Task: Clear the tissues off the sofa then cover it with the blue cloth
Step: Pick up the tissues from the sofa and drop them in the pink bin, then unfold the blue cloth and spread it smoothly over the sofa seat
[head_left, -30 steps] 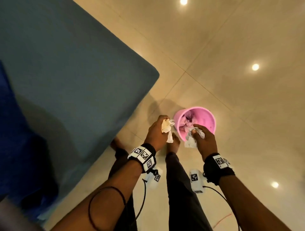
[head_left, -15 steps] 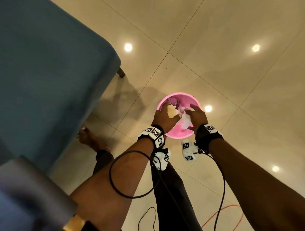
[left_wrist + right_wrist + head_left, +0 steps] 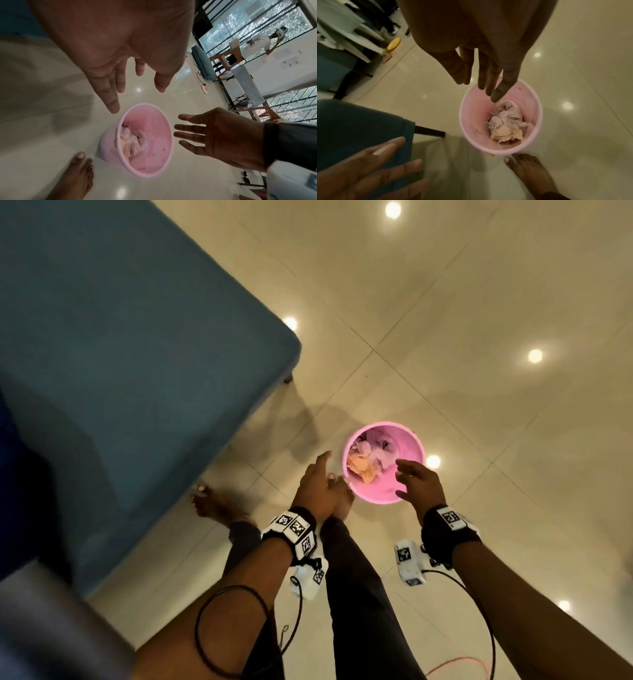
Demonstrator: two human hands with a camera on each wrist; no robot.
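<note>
Tissues (image 3: 504, 125), crumpled into soft wads of white and pale peach paper, lie heaped at the bottom of a round pink plastic bin (image 3: 409, 446) that stands on glossy cream floor tiles (image 3: 479, 302) just ahead of both hands. The left hand (image 3: 317, 487) hangs released beside the bin's near-left rim, fingers straight and loosely spread, holding nothing; in its wrist view the palm is bare and the fingertips point down toward the rim. The right hand (image 3: 416, 482) hovers over the bin's near-right edge, also slack, with fingers extended and apart and nothing between them; from its own wrist camera the long fingers (image 3: 501, 93) point straight into the bin's smooth, slightly stained interior, above the wads. A bare foot (image 3: 530, 171) rests on the tiles just below the bin, toes close to its base. To the left of the left hand sits the sofa (image 3: 120, 354), a broad, flat block of matte teal-blue fabric with a rounded corner and a dark leg under that corner. A darker blue cloth (image 3: 15, 474) shows at the far-left edge, lying against the sofa; its folds cannot be made out. Both wrists carry black straps with square black-and-white markers, and thin black cables loop back along the forearms.
</note>
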